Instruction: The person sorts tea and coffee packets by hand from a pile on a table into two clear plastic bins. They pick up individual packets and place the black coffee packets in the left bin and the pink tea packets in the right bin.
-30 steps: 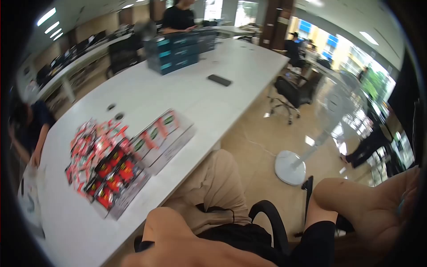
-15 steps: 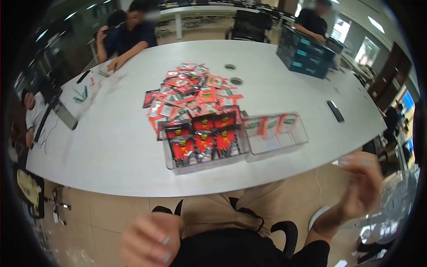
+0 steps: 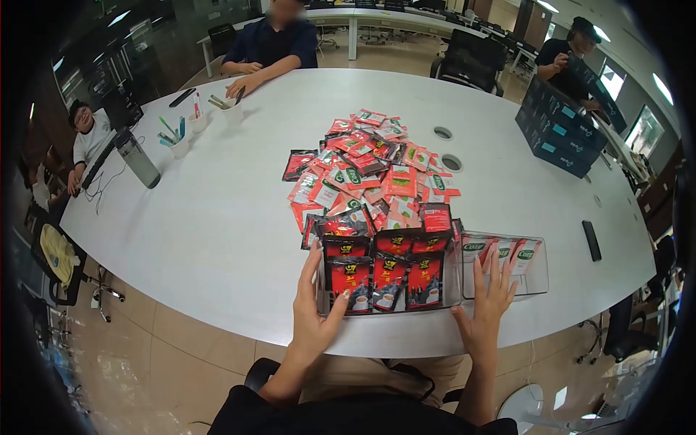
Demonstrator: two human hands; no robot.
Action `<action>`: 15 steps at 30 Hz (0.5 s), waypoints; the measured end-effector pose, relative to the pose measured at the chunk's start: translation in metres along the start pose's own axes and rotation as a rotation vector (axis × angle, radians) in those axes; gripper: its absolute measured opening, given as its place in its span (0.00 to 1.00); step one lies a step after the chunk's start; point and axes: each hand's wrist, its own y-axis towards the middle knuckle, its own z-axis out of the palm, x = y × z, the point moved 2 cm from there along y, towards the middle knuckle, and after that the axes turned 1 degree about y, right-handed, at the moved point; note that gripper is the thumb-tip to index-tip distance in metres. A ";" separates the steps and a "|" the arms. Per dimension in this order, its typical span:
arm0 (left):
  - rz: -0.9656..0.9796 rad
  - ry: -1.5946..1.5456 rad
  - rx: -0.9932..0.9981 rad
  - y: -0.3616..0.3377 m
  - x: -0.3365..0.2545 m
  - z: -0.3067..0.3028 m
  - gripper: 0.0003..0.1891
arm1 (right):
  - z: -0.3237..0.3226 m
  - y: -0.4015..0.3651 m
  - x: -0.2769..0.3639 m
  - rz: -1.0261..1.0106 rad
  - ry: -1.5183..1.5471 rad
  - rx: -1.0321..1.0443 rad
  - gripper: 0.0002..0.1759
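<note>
My left hand (image 3: 317, 315) is at the left end of a clear plastic bin (image 3: 453, 286), fingers stretched along its side and thumb over the front corner. Rows of black-and-red coffee sachets (image 3: 390, 279) stand upright in that bin. My right hand (image 3: 484, 312) has its fingers spread over the front of a second clear bin (image 3: 536, 288), with the thumb near the first bin's front right corner. A few pink-and-white Cozy tea sachets (image 3: 523, 255) stand along the back of the second bin, partly hidden by my fingers.
Behind the bins lies a heap of mixed sachets (image 3: 362, 170) on the white table (image 3: 232, 217). A bottle (image 3: 138, 159) and pen cups (image 3: 179, 147) are at left; a black phone (image 3: 591, 241) and dark boxes (image 3: 562, 127) at right. Other people are around the table.
Both hands have come in from the sides, away from the bins, to the bins' ends and front. My view has shifted. The person at right has raised a dark box panel.
</note>
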 end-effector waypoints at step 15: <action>0.052 0.042 0.017 0.003 0.003 -0.001 0.29 | -0.016 0.008 -0.001 -0.093 0.193 0.042 0.32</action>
